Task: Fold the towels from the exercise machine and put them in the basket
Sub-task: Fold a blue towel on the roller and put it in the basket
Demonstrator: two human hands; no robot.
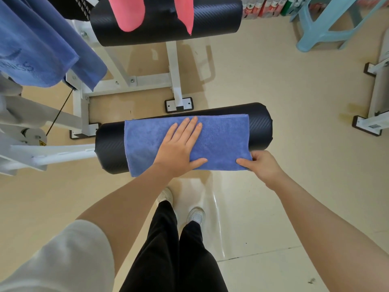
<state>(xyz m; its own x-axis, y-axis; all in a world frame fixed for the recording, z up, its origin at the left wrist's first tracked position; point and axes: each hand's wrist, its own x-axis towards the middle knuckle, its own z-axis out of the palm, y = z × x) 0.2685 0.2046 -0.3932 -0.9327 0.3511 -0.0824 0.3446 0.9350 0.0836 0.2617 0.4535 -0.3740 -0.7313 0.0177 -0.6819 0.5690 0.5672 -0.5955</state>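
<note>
A folded blue towel (223, 140) lies over the near black roller pad (261, 127) of the exercise machine. My left hand (181, 148) presses flat on the towel's middle with straight fingers. My right hand (259, 163) pinches the towel's near right corner between thumb and fingers. A pink towel (130, 11) hangs over the far black roller pad (210, 20). Another blue towel (42, 43) hangs from the machine at the upper left. No basket is in view.
The machine's white frame (174, 66) stands on the beige floor between the two pads. A light blue plastic stool (328, 24) stands at the upper right. Another white frame foot (370, 123) sits at the right edge. My feet (181, 207) are just behind the near pad.
</note>
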